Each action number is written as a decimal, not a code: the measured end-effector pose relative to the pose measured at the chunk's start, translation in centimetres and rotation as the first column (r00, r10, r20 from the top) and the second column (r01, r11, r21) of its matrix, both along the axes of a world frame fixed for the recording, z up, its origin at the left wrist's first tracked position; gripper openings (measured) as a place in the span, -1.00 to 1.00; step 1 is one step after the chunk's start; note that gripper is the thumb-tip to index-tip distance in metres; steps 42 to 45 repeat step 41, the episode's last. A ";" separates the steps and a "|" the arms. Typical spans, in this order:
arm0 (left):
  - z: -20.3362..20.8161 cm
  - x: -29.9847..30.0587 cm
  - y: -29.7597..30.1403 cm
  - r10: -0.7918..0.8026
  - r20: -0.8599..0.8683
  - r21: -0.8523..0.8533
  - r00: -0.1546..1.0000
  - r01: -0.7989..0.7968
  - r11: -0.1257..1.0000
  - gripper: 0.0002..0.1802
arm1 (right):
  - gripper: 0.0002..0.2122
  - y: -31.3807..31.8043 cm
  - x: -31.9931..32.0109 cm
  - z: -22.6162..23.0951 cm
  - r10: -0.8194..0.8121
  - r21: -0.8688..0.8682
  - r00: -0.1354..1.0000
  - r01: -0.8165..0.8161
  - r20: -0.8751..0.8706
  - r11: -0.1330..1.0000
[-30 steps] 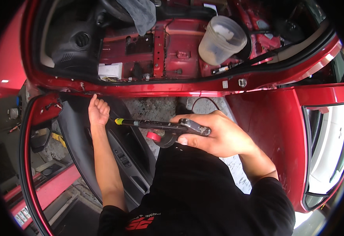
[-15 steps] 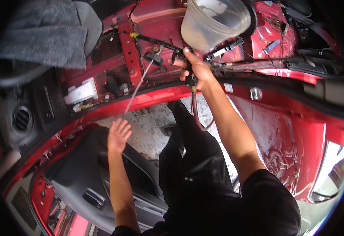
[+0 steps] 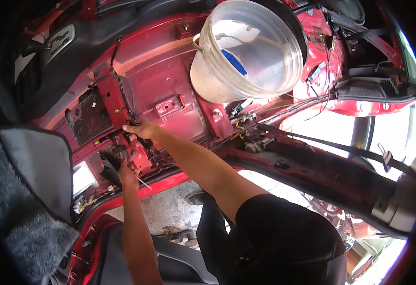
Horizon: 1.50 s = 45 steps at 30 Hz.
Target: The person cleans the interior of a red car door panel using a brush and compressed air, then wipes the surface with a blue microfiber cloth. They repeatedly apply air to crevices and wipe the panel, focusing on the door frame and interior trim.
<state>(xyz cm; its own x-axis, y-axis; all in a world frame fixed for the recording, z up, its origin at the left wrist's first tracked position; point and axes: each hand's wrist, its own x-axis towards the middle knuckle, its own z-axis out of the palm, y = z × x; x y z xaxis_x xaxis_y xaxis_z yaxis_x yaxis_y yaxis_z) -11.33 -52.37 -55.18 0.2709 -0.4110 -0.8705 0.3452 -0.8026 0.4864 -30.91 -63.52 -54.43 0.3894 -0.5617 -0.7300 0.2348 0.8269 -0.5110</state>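
Observation:
My right hand (image 3: 144,132) is wrapped round a black spray gun (image 3: 131,135), mostly hidden by the fingers. Its slim barrel, with a yellow band near the tip (image 3: 97,142), points left over the bare red metal car floor (image 3: 146,90). Just below, my left hand (image 3: 128,172) is closed round a thin pale tube (image 3: 145,183), whose lower end sticks out past the fingers. Both hands are close together beside a raised red bracket (image 3: 137,156) near the door sill.
A translucent plastic bucket (image 3: 203,71) with something blue (image 3: 234,61) inside stands on the car floor. Grey cloth (image 3: 27,242) lies at the left by a grey panel (image 3: 41,156). Loose wiring (image 3: 129,90) crosses the floor. An open door (image 3: 179,256) is near my legs.
The view has shifted, bringing the bucket nearer. My right hand has carried the spray gun left and down towards the floor bracket. My left hand, open before, has closed on the pale tube.

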 end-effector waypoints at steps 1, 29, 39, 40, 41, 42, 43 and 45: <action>-0.8 0.1 -0.1 0.063 0.032 0.018 0.998 -0.063 0.998 -0.56 | -0.59 0.1 0.0 -0.9 -0.014 0.008 1.000 0.014 -0.007 1.000; 28.8 -3.3 0.7 0.333 0.167 -0.877 0.928 -0.015 0.481 -0.35 | -0.22 -5.0 1.3 16.7 -0.190 -0.563 0.981 0.142 -0.027 0.814; 39.6 -7.3 11.7 0.262 0.611 -0.765 0.747 0.472 0.438 -0.39 | -0.16 1.8 4.0 33.5 -0.273 -0.840 0.962 0.155 0.009 0.520; 40.4 -7.0 14.5 0.236 0.717 -0.681 0.656 0.588 0.437 -0.35 | -0.18 3.6 3.7 34.4 -0.148 -0.794 0.982 0.179 0.113 0.581; 41.1 -6.3 17.4 0.250 0.780 -0.619 0.573 0.649 0.443 -0.35 | -0.20 5.3 3.4 35.5 -0.033 -0.741 0.977 0.181 0.210 0.647; 41.1 -6.3 17.4 0.250 0.780 -0.619 0.573 0.649 0.443 -0.35 | -0.20 5.3 3.4 35.5 -0.033 -0.741 0.977 0.181 0.210 0.647; 41.1 -6.3 17.4 0.250 0.780 -0.619 0.573 0.649 0.443 -0.35 | -0.20 5.3 3.4 35.5 -0.033 -0.741 0.977 0.181 0.210 0.647; 41.1 -6.3 17.4 0.250 0.780 -0.619 0.573 0.649 0.443 -0.35 | -0.20 5.3 3.4 35.5 -0.033 -0.741 0.977 0.181 0.210 0.647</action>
